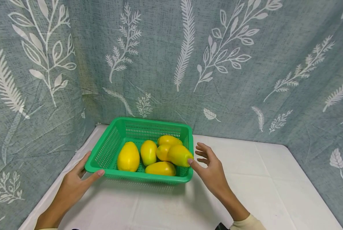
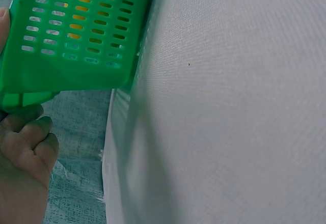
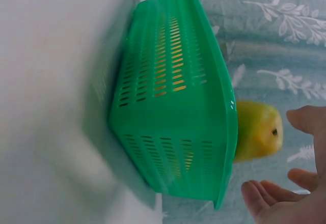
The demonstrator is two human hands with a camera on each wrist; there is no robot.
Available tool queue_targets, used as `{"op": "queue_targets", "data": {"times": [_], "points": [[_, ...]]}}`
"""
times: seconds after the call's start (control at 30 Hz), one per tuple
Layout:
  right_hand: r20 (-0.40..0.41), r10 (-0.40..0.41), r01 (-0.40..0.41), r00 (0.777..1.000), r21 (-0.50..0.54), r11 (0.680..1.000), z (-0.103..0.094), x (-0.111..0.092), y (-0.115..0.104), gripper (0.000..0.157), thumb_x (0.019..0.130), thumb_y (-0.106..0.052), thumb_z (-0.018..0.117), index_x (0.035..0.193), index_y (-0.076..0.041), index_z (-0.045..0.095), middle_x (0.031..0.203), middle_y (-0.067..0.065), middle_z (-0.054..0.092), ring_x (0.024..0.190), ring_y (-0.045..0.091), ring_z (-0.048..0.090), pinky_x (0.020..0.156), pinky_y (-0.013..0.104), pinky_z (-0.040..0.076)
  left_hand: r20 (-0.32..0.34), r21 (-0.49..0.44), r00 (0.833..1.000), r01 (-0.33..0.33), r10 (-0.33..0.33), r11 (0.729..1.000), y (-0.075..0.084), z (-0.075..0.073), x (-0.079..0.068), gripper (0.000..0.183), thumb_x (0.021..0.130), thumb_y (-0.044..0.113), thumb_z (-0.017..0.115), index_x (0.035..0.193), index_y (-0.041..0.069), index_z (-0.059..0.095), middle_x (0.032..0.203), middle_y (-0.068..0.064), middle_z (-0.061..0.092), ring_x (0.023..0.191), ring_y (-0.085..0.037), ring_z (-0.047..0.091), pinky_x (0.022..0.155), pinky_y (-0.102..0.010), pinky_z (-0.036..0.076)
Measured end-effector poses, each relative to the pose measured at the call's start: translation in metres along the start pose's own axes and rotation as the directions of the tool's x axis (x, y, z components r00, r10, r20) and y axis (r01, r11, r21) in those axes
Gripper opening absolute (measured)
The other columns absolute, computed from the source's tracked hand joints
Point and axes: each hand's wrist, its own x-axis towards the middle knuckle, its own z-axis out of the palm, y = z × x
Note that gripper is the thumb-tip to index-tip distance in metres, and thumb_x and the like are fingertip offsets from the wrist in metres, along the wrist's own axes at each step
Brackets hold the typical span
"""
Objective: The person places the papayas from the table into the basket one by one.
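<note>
A green slotted plastic basket (image 1: 125, 175) holds several yellow mango-like fruits. My left hand (image 1: 73, 188) grips its near left corner, thumb over the rim and fingers under it; the curled fingers (image 2: 38, 137) show below the rim in the left wrist view. At the right end, one greenish-yellow fruit (image 1: 179, 155) lies on top of the others and rises above the rim. My right hand (image 1: 213, 174) is beside that end with fingers spread, thumb near the fruit's tip. In the right wrist view a gap shows between this hand and the fruit (image 3: 259, 132).
A white cloth covers the table (image 1: 246, 179) under the basket, which casts a shadow on it. Grey-green curtains (image 1: 159, 64) with white leaf prints hang behind and at both sides, close to the table's edges.
</note>
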Motion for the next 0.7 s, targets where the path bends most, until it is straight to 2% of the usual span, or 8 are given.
{"op": "queue_targets", "data": {"times": [0.03,0.1,0.2,0.4,0.47,0.6,0.7], "points": [[-0.001,-0.003,0.003,1.000,0.001,1.000,0.000,-0.001,0.000,0.065,0.098,-0.033,0.079,0.155,-0.018,0.050,0.151,0.008,0.059,0.136,0.026,0.060,0.110,0.045,0.052,0.000,0.003,1.000,0.001,-0.001,1.000,0.000,0.000,0.000,0.096,0.104,0.045,0.069,0.172,0.026,0.003,0.172,-0.029,0.018,0.147,-0.061,0.035,0.089,-0.020,0.053],[-0.001,-0.003,0.003,1.000,-0.004,1.000,-0.001,-0.001,0.001,0.065,0.099,-0.033,0.078,0.155,-0.019,0.050,0.150,0.008,0.059,0.136,0.028,0.060,0.111,0.045,0.052,0.005,0.010,1.000,0.005,-0.005,1.000,0.001,0.000,0.000,0.096,0.104,0.046,0.068,0.171,0.027,0.003,0.172,-0.029,0.018,0.147,-0.061,0.035,0.093,-0.033,0.057],[-0.005,0.001,-0.001,1.000,-0.009,1.000,-0.002,-0.002,0.003,0.064,0.099,-0.033,0.078,0.156,-0.018,0.050,0.150,0.009,0.059,0.135,0.030,0.061,0.111,0.046,0.051,0.008,0.017,1.000,0.010,-0.010,1.000,0.002,0.000,0.000,0.095,0.104,0.047,0.068,0.171,0.029,0.002,0.172,-0.029,0.019,0.147,-0.061,0.036,0.097,-0.043,0.056],[-0.008,0.023,-0.024,1.000,-0.042,0.999,-0.005,-0.005,0.007,0.065,0.100,-0.036,0.076,0.157,-0.018,0.049,0.151,0.009,0.059,0.136,0.027,0.060,0.110,0.047,0.052,0.008,0.011,1.000,0.003,-0.004,1.000,0.001,0.000,0.000,0.095,0.104,0.046,0.069,0.171,0.030,0.003,0.172,-0.029,0.020,0.147,-0.061,0.035,0.095,-0.034,0.055],[-0.007,0.032,-0.032,0.999,-0.055,0.998,-0.008,-0.007,0.008,0.064,0.101,-0.038,0.075,0.157,-0.018,0.049,0.151,0.008,0.059,0.136,0.027,0.060,0.110,0.047,0.052,0.007,0.014,1.000,0.004,-0.004,1.000,0.001,0.000,0.000,0.095,0.104,0.046,0.069,0.171,0.029,0.003,0.171,-0.030,0.020,0.147,-0.061,0.035,0.095,-0.036,0.056],[-0.012,0.046,-0.047,0.999,-0.088,0.995,-0.016,-0.012,0.014,0.061,0.103,-0.040,0.072,0.156,-0.019,0.050,0.150,0.006,0.060,0.135,0.026,0.061,0.110,0.047,0.052,0.003,0.045,1.000,0.008,-0.008,0.999,0.000,-0.001,0.000,0.095,0.104,0.048,0.068,0.172,0.027,0.004,0.169,-0.033,0.023,0.144,-0.064,0.037,0.098,-0.055,0.056],[-0.017,0.048,-0.050,0.999,-0.121,0.991,-0.026,-0.017,0.022,0.057,0.105,-0.041,0.069,0.154,-0.018,0.052,0.149,0.006,0.061,0.133,0.027,0.063,0.108,0.045,0.053,0.007,0.094,1.000,0.018,-0.019,0.995,-0.001,-0.003,-0.001,0.095,0.105,0.050,0.066,0.172,0.026,0.002,0.168,-0.036,0.023,0.141,-0.068,0.037,0.099,-0.070,0.049]]}}
